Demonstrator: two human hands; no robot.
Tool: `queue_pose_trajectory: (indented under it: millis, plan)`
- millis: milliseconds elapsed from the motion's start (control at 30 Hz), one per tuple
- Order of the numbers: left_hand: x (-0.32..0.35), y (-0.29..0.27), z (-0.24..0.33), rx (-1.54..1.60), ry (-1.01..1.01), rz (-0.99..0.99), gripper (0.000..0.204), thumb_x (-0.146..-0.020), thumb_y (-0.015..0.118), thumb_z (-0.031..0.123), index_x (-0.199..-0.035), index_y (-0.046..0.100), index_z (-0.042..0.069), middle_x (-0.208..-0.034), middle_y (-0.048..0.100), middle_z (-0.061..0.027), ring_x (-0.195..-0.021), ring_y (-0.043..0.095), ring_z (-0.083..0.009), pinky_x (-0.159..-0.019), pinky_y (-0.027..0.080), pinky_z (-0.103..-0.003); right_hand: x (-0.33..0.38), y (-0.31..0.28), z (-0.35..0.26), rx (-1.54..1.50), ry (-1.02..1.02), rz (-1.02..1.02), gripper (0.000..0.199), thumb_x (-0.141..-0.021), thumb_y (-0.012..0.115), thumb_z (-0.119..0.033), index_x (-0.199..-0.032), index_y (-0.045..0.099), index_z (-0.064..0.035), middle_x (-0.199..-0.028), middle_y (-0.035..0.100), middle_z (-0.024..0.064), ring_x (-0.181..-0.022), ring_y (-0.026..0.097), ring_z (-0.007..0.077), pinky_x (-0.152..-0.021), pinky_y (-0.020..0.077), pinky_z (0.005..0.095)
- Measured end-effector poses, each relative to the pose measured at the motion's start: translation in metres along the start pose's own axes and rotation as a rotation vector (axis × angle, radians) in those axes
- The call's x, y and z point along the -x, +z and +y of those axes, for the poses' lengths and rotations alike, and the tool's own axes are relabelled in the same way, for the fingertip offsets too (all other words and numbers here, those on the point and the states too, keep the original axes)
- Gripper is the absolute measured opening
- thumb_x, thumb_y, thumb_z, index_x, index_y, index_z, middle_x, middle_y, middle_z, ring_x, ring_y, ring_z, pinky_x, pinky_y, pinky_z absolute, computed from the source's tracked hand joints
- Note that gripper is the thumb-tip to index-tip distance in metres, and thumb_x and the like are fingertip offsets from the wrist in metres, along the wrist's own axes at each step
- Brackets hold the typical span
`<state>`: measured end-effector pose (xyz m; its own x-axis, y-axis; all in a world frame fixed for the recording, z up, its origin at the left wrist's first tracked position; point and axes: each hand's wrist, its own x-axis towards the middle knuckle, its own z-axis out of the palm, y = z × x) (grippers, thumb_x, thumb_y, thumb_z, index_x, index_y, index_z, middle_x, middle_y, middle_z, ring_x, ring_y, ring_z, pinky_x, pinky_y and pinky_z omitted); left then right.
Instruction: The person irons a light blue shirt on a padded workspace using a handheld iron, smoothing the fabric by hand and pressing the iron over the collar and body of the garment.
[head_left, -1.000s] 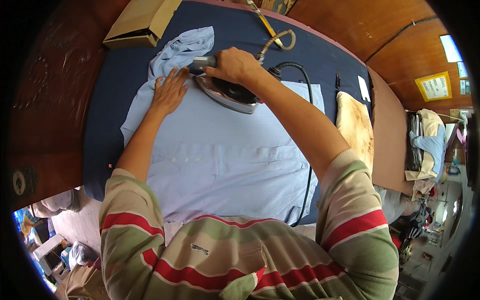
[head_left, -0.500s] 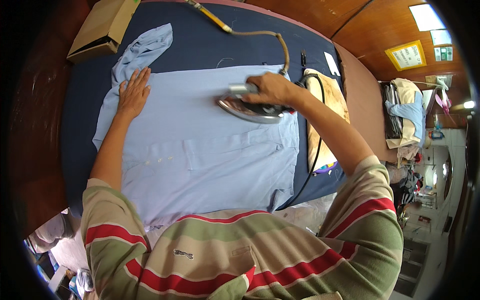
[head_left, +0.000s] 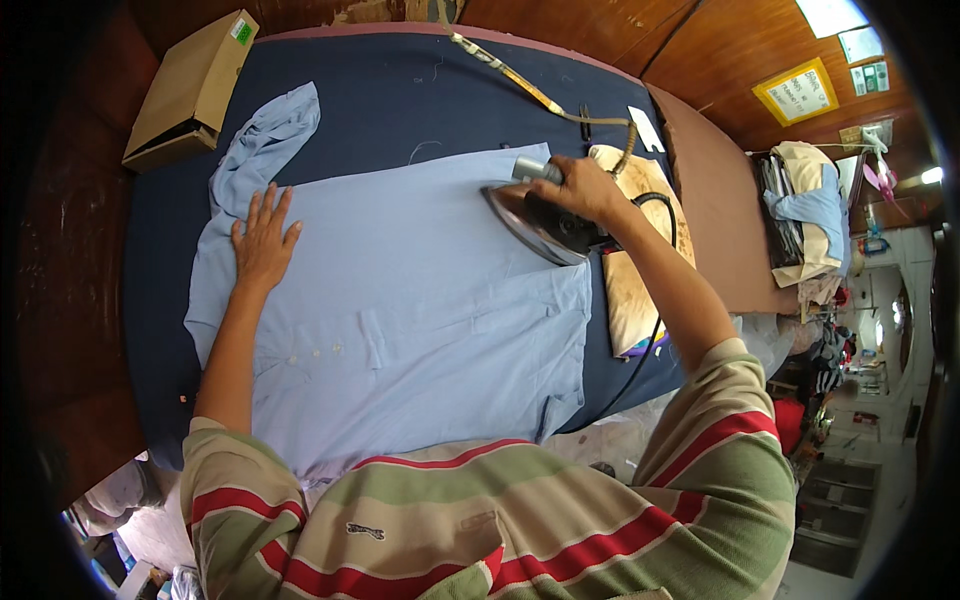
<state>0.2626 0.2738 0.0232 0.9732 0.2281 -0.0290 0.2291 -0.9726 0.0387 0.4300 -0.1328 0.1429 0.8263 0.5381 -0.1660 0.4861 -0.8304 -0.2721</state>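
Observation:
A light blue buttoned shirt [head_left: 430,250] lies spread over the dark blue padded ironing table [head_left: 370,90]. Its sleeve stretches away at the far left, partly crumpled. My left hand [head_left: 265,240] rests flat on the shirt near that sleeve, fingers apart. My right hand [head_left: 590,190] is closed around the handle of an iron [head_left: 555,232], whose metal soleplate lies along the shirt's right part. A hose joins the iron and runs to a yellowish tube [head_left: 510,75] at the back. A black cord loops from the iron down the right side.
A cardboard box [head_left: 190,90] stands at the far left corner. Right of the shirt lies a scorched cream pad [head_left: 630,300], with a white card [head_left: 646,130] beyond it. Folded clothes [head_left: 805,215] are stacked farther right, beside a brown cloth-covered surface [head_left: 720,210].
My right hand has moved the iron rightward across the shirt, and its hose has swung right with it. My left hand stays flat on the cloth.

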Motion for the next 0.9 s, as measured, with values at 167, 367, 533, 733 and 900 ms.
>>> queue_pose_trajectory:
  millis: [167, 367, 533, 733, 900]
  plan:
    - [-0.005, 0.006, -0.003, 0.044, 0.037, -0.002, 0.055, -0.092, 0.042, 0.038, -0.143, 0.026, 0.027, -0.151, 0.019, -0.0001, -0.139, 0.014, -0.0224, -0.105, 0.016, -0.056, -0.043, -0.012, 0.053, -0.063, 0.296, 0.176, 0.059, -0.079, 0.058, -0.049, -0.097, 0.063, 0.0063, -0.083, 0.064, 0.0267, -0.080, 0.065, 0.0362, -0.073, 0.0492, 0.0384]
    - [-0.001, 0.005, -0.006, 0.043, -0.004, -0.041, 0.055, -0.092, 0.043, 0.035, -0.144, 0.025, 0.026, -0.151, 0.018, 0.0006, -0.139, 0.014, -0.0226, -0.106, 0.014, -0.057, -0.057, -0.013, 0.028, -0.124, 0.005, 0.021, 0.055, -0.075, 0.062, -0.047, -0.099, 0.064, 0.0030, -0.083, 0.065, 0.0239, -0.078, 0.064, 0.0348, -0.073, 0.0483, 0.0372]
    - [-0.007, 0.006, -0.004, 0.035, 0.006, -0.050, 0.057, -0.092, 0.044, 0.035, -0.144, 0.023, 0.027, -0.152, 0.015, 0.0013, -0.140, 0.012, -0.0226, -0.106, 0.013, -0.057, -0.075, -0.006, 0.000, -0.039, -0.295, -0.051, 0.059, -0.073, 0.060, -0.052, -0.096, 0.065, 0.0019, -0.080, 0.064, 0.0230, -0.078, 0.064, 0.0346, -0.072, 0.0491, 0.0393]
    - [-0.009, 0.005, -0.007, -0.017, -0.013, -0.096, 0.057, -0.092, 0.044, 0.036, -0.144, 0.022, 0.029, -0.152, 0.015, 0.0030, -0.140, 0.012, -0.0208, -0.106, 0.015, -0.057, -0.094, 0.006, -0.053, -0.068, -0.259, -0.122, 0.058, -0.077, 0.057, -0.053, -0.096, 0.063, 0.0021, -0.074, 0.063, 0.0231, -0.071, 0.063, 0.0349, -0.067, 0.0488, 0.0403]
    - [-0.010, -0.007, -0.002, -0.011, -0.014, -0.115, 0.058, -0.089, 0.049, 0.035, -0.142, 0.026, 0.027, -0.151, 0.019, 0.0016, -0.139, 0.017, -0.0216, -0.102, 0.019, -0.063, -0.028, 0.005, -0.028, 0.016, -0.275, -0.176, 0.055, -0.079, 0.057, -0.050, -0.095, 0.062, 0.0019, -0.076, 0.063, 0.0236, -0.072, 0.063, 0.0350, -0.067, 0.0492, 0.0396]
